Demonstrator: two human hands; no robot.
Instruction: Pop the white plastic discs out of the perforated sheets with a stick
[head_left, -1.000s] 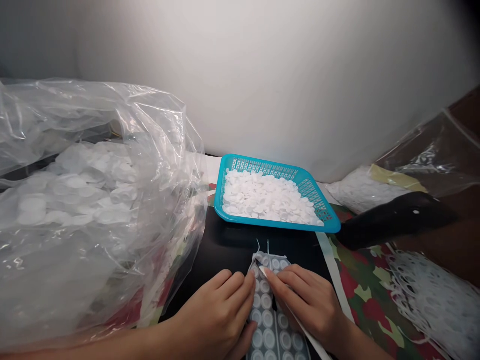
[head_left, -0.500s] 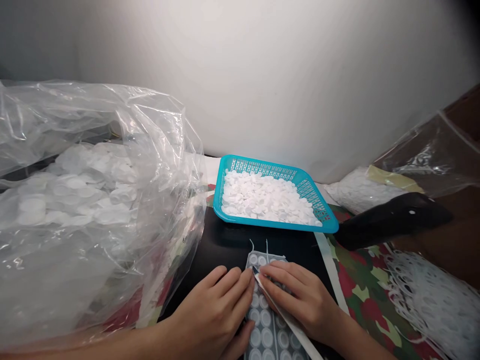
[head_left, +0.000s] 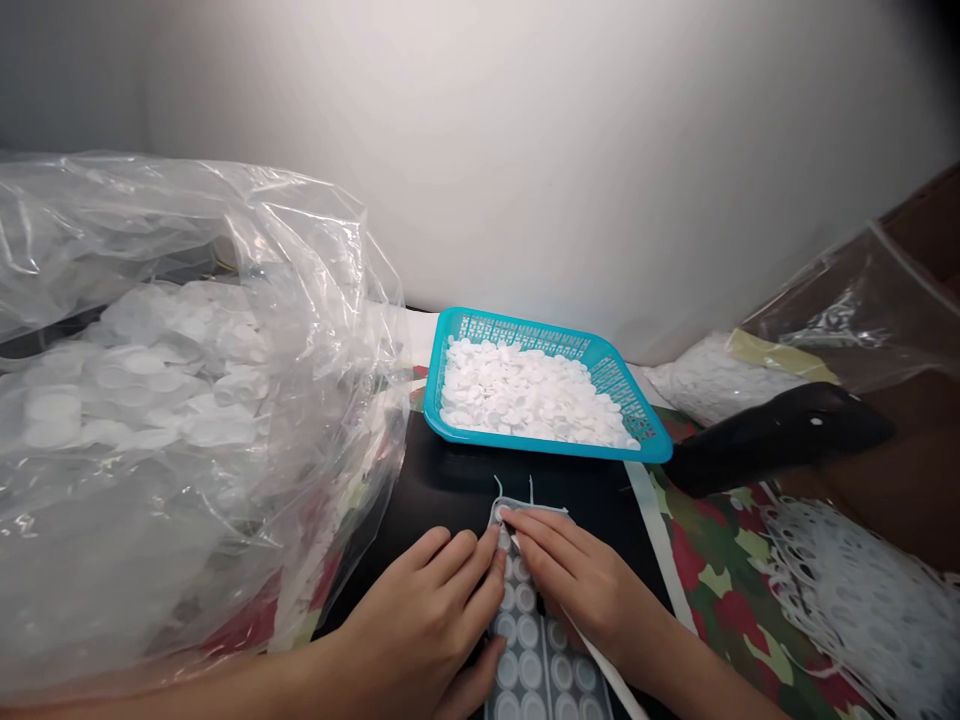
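Observation:
A grey sheet of round translucent discs (head_left: 528, 632) lies on a black board (head_left: 442, 500), with thin strands sticking up at its far end. My left hand (head_left: 442, 610) rests at the sheet's left edge, fingers apart and the fingertips on its upper left part. My right hand (head_left: 592, 580) is closed round a thin white tool (head_left: 609, 672), whose handle comes out below the palm. Its fingertips touch a disc at the upper left corner, close to my left fingertips. The tool's tip is mostly hidden under the fingers.
Behind the board stands a blue basket (head_left: 551, 449) of white discs. A large clear bag (head_left: 150, 380) of translucent pieces fills the left. At right are a black object (head_left: 780, 435), a bag of white pieces (head_left: 720, 375) and a heap of white rings (head_left: 862, 600).
My right fingertips have moved up and left onto the corner disc of the sheet. My left fingers have shifted slightly, and the whole view has moved a little.

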